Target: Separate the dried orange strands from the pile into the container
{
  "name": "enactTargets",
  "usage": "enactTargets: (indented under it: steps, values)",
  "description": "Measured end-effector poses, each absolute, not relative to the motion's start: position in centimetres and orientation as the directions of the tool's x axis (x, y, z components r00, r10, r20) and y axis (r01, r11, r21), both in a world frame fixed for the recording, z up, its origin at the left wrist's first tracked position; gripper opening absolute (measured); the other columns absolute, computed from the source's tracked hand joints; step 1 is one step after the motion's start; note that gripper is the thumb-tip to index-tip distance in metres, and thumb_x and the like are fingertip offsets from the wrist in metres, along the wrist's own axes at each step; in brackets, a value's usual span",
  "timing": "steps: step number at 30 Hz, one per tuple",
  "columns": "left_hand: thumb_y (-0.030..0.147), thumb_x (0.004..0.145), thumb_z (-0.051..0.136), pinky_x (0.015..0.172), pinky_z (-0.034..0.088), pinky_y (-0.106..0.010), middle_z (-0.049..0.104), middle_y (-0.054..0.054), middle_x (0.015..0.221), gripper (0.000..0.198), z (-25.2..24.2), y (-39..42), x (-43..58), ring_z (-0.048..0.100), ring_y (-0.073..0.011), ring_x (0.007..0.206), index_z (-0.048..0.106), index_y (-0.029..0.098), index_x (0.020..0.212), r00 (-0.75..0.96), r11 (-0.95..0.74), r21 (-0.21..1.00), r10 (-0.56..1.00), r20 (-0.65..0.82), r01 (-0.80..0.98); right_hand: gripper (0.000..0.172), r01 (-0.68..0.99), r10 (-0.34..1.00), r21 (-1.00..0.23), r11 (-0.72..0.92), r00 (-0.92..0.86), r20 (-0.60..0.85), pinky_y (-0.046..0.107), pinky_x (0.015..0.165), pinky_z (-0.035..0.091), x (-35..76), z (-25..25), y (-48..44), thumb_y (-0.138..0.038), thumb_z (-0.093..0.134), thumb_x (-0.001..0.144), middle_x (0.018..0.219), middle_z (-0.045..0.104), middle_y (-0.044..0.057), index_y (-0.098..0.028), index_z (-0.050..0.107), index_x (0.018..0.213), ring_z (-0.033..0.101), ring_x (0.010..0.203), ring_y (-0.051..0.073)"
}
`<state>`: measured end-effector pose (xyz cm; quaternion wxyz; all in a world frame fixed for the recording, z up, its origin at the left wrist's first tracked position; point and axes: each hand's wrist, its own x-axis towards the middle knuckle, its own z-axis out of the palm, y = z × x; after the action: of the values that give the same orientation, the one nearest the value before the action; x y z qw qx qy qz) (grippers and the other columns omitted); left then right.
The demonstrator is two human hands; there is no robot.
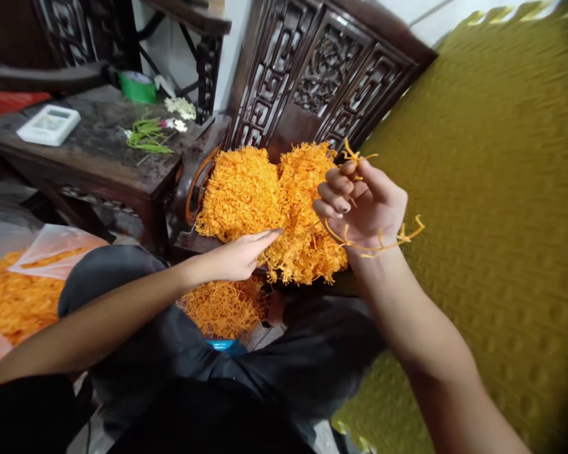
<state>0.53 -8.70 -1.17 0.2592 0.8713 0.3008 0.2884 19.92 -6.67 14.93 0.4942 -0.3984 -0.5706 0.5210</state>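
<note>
In the head view, my right hand (364,195) is raised to the right of a pile of small orange flower-like pieces (246,189). Its thumb and fingers pinch a thin, branching orange strand (353,154). More of a thin orange strand (383,248) crosses in front of my right wrist. Reaching in from the left, my left hand (241,255) has its fingers stretched out at the front of the pile; whether they touch a strand there is unclear. The pile lies in two heaps on a dark carved wooden chair (303,123).
A blue container (222,345) of orange stems (224,309) stands between my knees. At left is a plastic bag (52,249) of orange pieces. A dark side table (104,151) holds green tape (137,87), a white device (50,125) and flowers (149,133). A yellow-green mat (492,189) fills the right.
</note>
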Motion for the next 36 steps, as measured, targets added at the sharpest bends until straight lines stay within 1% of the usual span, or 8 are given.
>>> enactTargets:
  steps: [4, 9, 12, 15, 19, 27, 32, 36]
  values:
    - [0.012, 0.087, 0.065, 0.128, 0.037, -0.045, 0.030, -0.019, 0.171, 0.089, -2.2, -6.8, 1.5, 0.033, -0.0294, 0.158, 0.024, 0.013, 0.166, 0.655, -0.620, 0.699, 0.699, 0.287, 0.355, 0.034, -0.129, 0.965, -0.982, 0.134, -0.209, 0.159, 0.026, 0.050, 0.032, 19.4, 13.5, -3.7, -0.049, 0.061, 0.097, 0.067, 0.041, -0.003, -0.025, 0.058, 0.073, 0.033, 0.051, 0.009]
    - [0.001, 0.087, 0.053, 0.108, 0.056, -0.039, 0.074, -0.008, 0.130, 0.053, -1.6, -3.9, 0.5, 0.070, -0.0217, 0.121, 0.069, 0.020, 0.133, 0.464, -0.554, 0.696, 0.816, 0.345, 0.456, 0.054, -0.257, 0.911, -0.966, -0.032, -0.405, 0.078, 0.023, 0.042, 0.031, 21.9, 11.2, -1.3, -0.070, 0.059, 0.091, 0.049, 0.033, -0.006, -0.026, 0.053, 0.060, 0.030, 0.039, 0.008]
    - [0.002, 0.089, 0.054, 0.096, 0.061, -0.036, 0.077, -0.004, 0.121, 0.051, -0.5, -2.7, -1.2, 0.073, -0.0190, 0.108, 0.072, 0.028, 0.130, 0.319, -0.547, 0.635, 0.836, 0.446, 0.546, 0.080, -0.032, 0.651, -0.970, -0.240, -0.747, -0.136, 0.028, 0.049, 0.046, 24.5, 8.3, -0.6, -0.097, 0.037, 0.081, 0.041, 0.042, -0.002, -0.025, 0.069, 0.067, 0.048, 0.040, 0.013]
    - [0.007, 0.094, 0.058, 0.092, 0.061, -0.034, 0.077, -0.002, 0.117, 0.048, 0.4, -2.1, -2.0, 0.073, -0.0172, 0.105, 0.071, 0.035, 0.131, 0.211, -0.551, 0.565, 0.804, 0.556, 0.614, 0.087, 0.133, 0.506, -0.970, -0.203, -0.834, -0.220, 0.039, 0.074, 0.059, 25.6, 4.6, -0.5, -0.092, 0.031, 0.088, 0.056, 0.064, 0.006, -0.021, 0.080, 0.082, 0.068, 0.061, 0.021]
    - [0.014, 0.096, 0.063, 0.092, 0.061, -0.033, 0.078, -0.002, 0.115, 0.040, 0.4, -1.5, -1.5, 0.074, -0.0169, 0.105, 0.072, 0.034, 0.129, 0.191, -0.578, 0.537, 0.769, 0.610, 0.615, 0.062, 0.041, 0.682, -0.975, -0.217, -0.709, -0.181, 0.035, 0.073, 0.058, 24.9, 1.8, -1.0, -0.073, 0.057, 0.093, 0.069, 0.073, 0.010, -0.018, 0.079, 0.075, 0.070, 0.066, 0.020]
    - [0.035, 0.093, 0.074, 0.092, 0.062, -0.037, 0.080, -0.005, 0.113, 0.025, 0.4, 1.1, -0.4, 0.075, -0.0211, 0.102, 0.080, 0.024, 0.114, 0.052, -0.431, 0.670, 0.861, 0.506, 0.605, 0.055, -0.509, 0.915, -0.779, -0.366, -0.347, -0.204, 0.026, 0.045, 0.042, 26.3, 3.6, 0.6, -0.072, 0.063, 0.089, 0.059, 0.056, -0.001, -0.020, 0.068, 0.072, 0.048, 0.044, 0.010]
    - [0.036, 0.094, 0.072, 0.091, 0.063, -0.038, 0.080, -0.006, 0.112, 0.029, 0.4, 1.6, 0.2, 0.075, -0.0215, 0.101, 0.079, 0.022, 0.118, 0.037, -0.437, 0.697, 0.860, 0.509, 0.568, 0.068, -0.149, 0.747, -0.925, -0.349, -0.641, -0.179, 0.027, 0.040, 0.037, 26.9, 3.6, 0.3, -0.077, 0.054, 0.091, 0.049, 0.055, 0.002, -0.018, 0.068, 0.059, 0.047, 0.037, 0.011]
    - [0.025, 0.098, 0.063, 0.094, 0.060, -0.034, 0.079, -0.003, 0.114, 0.027, 0.5, 0.7, 1.2, 0.074, -0.0183, 0.105, 0.077, 0.028, 0.121, 0.141, -0.497, 0.575, 0.822, 0.552, 0.650, 0.019, 0.159, 0.868, -0.987, 0.016, -0.492, -0.065, 0.024, 0.046, 0.035, 25.0, 1.7, -1.6, -0.036, 0.077, 0.086, 0.068, 0.066, 0.000, -0.021, 0.073, 0.076, 0.050, 0.047, 0.009]
